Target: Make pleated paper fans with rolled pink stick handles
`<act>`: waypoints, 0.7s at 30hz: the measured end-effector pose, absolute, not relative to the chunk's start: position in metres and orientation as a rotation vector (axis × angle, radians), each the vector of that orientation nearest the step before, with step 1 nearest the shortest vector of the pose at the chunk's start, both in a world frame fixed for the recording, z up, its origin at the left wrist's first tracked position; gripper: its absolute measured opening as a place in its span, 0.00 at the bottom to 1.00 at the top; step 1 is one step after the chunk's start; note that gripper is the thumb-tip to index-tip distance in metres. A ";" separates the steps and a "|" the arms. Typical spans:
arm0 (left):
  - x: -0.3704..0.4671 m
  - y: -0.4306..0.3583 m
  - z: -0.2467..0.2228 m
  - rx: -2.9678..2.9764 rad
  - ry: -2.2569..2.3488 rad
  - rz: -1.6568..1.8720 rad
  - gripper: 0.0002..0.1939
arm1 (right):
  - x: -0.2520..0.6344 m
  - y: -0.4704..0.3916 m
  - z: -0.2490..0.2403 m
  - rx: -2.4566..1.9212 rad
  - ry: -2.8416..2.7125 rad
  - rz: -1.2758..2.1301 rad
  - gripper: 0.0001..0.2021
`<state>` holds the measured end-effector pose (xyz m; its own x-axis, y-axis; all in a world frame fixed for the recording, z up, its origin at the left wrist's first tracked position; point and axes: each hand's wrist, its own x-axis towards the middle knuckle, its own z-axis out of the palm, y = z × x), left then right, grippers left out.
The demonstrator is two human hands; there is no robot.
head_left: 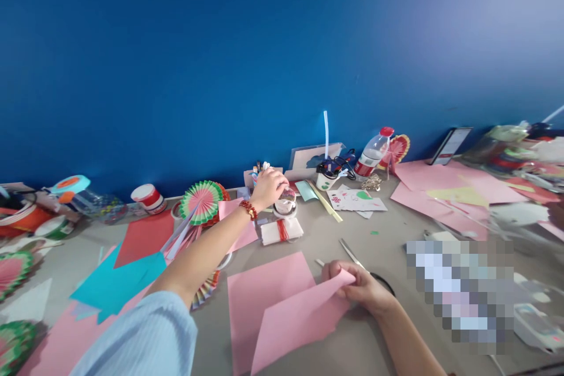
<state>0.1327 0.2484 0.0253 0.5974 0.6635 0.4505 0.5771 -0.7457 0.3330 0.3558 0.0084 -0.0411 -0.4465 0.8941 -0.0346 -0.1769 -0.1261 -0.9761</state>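
Note:
My left hand (268, 187), a red bead bracelet on its wrist, reaches to the back of the table. Its fingers bend down between several pens (255, 173) and a small clear-topped container (285, 202); what they hold, if anything, is hidden. My right hand (359, 286) pinches a sheet of pink paper (295, 320) by its far right corner, tilted up. Another pink sheet (264, 279) lies flat beneath it. Just behind my right hand lie scissors (351, 251), their handle partly hidden. A white bundle tied with red string (282, 231) rests in front of the container.
Paper fans (201, 202), red paper (145, 238) and turquoise paper (118, 285) lie left. At the back stand a red-white tub (148, 198), a paper cup (325, 180), a plastic bottle (373, 154) and a phone (452, 145). Pink sheets (440, 179) spread right.

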 end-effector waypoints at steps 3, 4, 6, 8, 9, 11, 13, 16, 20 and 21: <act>0.132 0.248 0.027 2.666 1.030 0.833 0.10 | 0.356 0.009 -0.042 -0.867 -1.317 1.692 0.16; 0.132 0.248 0.027 2.669 1.023 0.828 0.10 | 0.356 0.009 -0.043 -0.867 -1.316 1.696 0.16; 0.131 0.246 0.029 2.677 1.023 0.829 0.10 | 0.356 0.009 -0.043 -0.870 -1.316 1.702 0.16; 0.131 0.244 0.030 2.687 1.043 0.846 0.11 | 0.356 0.010 -0.043 -0.876 -1.316 1.697 0.16; 0.131 0.243 0.030 2.692 1.054 0.857 0.11 | 0.356 0.010 -0.043 -0.882 -1.313 1.694 0.16; 0.131 0.242 0.030 2.698 1.070 0.876 0.11 | 0.355 0.010 -0.043 -0.896 -1.300 1.690 0.16; 0.131 0.241 0.030 2.698 1.068 0.893 0.12 | 0.355 0.010 -0.044 -0.908 -1.289 1.688 0.16; 0.128 0.240 0.031 2.698 1.035 0.915 0.13 | 0.355 0.010 -0.044 -0.917 -1.295 1.694 0.17; 0.112 0.228 0.042 2.684 0.987 0.947 0.14 | 0.356 0.009 -0.042 -0.909 -1.330 1.708 0.16; 0.106 0.221 0.046 2.672 0.981 0.958 0.14 | 0.356 0.008 -0.041 -0.900 -1.342 1.708 0.16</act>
<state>0.1059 0.2209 0.0458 0.5854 0.6223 0.5197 0.5342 -0.7782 0.3301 0.3560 0.0081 -0.0412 -0.4542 0.8882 -0.0686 -0.1436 -0.1490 -0.9784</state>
